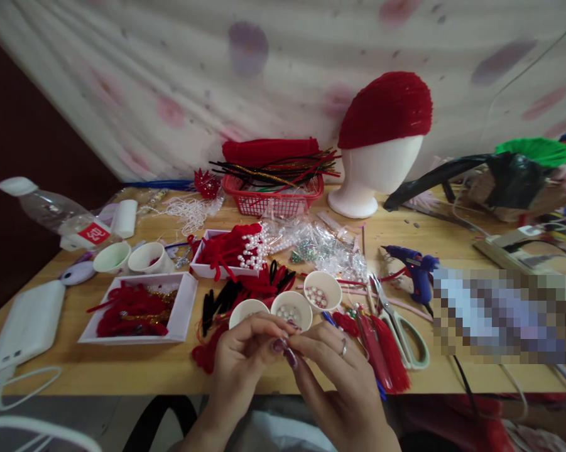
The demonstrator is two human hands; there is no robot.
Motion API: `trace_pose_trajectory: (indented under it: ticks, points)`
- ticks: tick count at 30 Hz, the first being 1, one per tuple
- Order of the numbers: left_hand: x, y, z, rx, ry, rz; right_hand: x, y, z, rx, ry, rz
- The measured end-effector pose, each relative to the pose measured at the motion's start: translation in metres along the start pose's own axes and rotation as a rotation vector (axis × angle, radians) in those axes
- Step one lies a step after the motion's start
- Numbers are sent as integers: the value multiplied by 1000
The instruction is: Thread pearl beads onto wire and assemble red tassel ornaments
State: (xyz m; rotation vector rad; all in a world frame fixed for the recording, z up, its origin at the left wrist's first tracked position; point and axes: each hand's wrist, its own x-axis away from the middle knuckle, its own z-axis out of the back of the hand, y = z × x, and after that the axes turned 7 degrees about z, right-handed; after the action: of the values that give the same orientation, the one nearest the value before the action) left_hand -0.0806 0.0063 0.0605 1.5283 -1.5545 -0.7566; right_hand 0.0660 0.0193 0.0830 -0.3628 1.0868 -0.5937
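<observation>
My left hand (245, 355) and my right hand (337, 370) meet at the front edge of the table. Fingertips of both are pinched together around something too small to make out; the fingers hide most of it. A ring sits on my right hand. Just beyond them stand a paper cup (247, 307), partly covered by my left hand, a cup of pearl-like beads (287, 298) and a third cup (323, 280) with white and reddish beads. To the right of my right hand lie a red tassel (393, 358) and scissors (385, 306) with pale green handles.
A blue glue gun (417, 270) lies right of the scissors. White boxes (183, 307) hold red fuzzy pieces. Behind are a red basket (273, 204) of fuzzy stems and a white foam head (384, 166). A bottle (51, 210) and a power bank (26, 326) are left.
</observation>
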Motion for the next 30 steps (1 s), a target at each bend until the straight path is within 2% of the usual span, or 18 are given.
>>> trace_pose_trajectory:
  ticks: [11,18,24,30]
  points:
    - [1,-2,0,16,2,-6,-2,-2,-3,26,3,22]
    - [3,-3,3,-152,-3,-184,0,-1,-4,7,14,16]
    - [1,-9,11,-160,-72,-282,1,1,-4,-24,-2,0]
    - [4,-4,7,-356,26,-392,2,1,-3,-15,-9,17]
